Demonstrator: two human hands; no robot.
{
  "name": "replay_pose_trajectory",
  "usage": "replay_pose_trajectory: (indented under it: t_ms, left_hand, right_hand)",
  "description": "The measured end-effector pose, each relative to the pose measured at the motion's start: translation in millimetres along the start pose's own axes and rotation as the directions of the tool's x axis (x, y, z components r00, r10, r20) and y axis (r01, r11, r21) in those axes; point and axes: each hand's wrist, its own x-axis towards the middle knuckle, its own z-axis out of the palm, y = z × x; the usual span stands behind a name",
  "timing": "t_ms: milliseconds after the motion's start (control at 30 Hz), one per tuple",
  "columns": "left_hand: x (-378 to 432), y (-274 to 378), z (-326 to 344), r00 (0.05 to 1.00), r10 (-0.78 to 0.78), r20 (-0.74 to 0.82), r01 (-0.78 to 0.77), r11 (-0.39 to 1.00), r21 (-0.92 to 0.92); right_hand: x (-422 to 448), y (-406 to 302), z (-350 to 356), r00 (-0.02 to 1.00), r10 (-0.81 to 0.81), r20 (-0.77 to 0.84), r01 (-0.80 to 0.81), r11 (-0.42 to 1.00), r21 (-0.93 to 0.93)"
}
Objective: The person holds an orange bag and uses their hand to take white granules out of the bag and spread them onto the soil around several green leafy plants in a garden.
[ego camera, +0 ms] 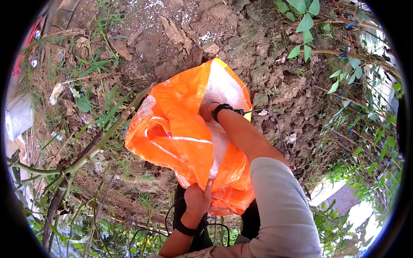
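An orange woven plastic sack (184,125) with a white lining stands open-mouthed on the soil before me. Pale granules (214,95) lie inside it. My right hand (208,111) reaches into the sack's mouth, near the granules; its fingers are hidden inside. A black band with a cable is around that wrist. My left hand (198,196) grips the near rim of the sack, thumb on top, and wears a black wrist band too.
Bare soil (271,42) with scattered white granules and dry leaves surrounds the sack. A thick green and brown plant stem (96,148) slants in from the left. Leafy plants tied to sticks with blue ties (344,51) line the right side. A cable (279,124) runs from my right wrist.
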Motion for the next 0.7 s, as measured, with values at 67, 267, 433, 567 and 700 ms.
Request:
replay_pose_trajectory:
  t_ms: [67, 267, 433, 567, 700]
  left_hand:
    - [-5.5, -2.8, 0.9, 1.000, -0.026, 0.003, 0.026, 0.999, -0.044]
    - [-47.6, -28.1, -29.6, 0.920, -0.391, -0.028, 0.372, 0.893, -0.254]
    - [-68.8, -67.5, -96.2, 0.952, -0.215, -0.216, 0.206, 0.977, -0.063]
    - [-79.3, -78.7, -141.8, 0.961, -0.207, -0.181, 0.228, 0.968, 0.104]
    - [-84.0, -70.3, -143.9, 0.967, -0.188, -0.174, 0.219, 0.959, 0.181]
  right_hand:
    - [-27.0, 10.5, -8.5, 1.000, 0.018, 0.010, -0.021, 0.915, 0.403]
    - [-145.9, -13.2, -89.1, 0.997, -0.062, -0.042, 0.032, -0.152, 0.988]
    - [-205.7, -5.2, -99.9, 0.858, 0.248, -0.449, 0.506, -0.551, 0.664]
    - [-234.1, 16.0, -64.3, 0.683, 0.651, -0.332, 0.725, -0.545, 0.421]
    - [-280.3, 38.9, 20.0, 0.585, 0.810, -0.031, 0.745, -0.522, 0.417]
